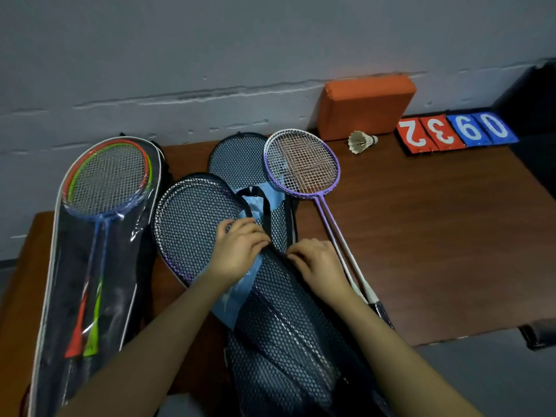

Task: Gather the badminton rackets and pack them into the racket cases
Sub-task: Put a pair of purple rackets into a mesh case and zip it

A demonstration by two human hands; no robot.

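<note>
Shuttlecock and scoreboard beyond rackets

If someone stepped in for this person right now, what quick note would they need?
Left hand: fingers curled on the mesh case at its open edge.
Right hand: fingers pinching the same edge.
Done: clear case on the left holds coloured rackets. The mesh case appears to hold a purple racket.
Left: the purple rackets lie loose on the table, their heads overlapping a second mesh case. Pack them and close the cases.
The shuttlecock sits near the wall.
</note>
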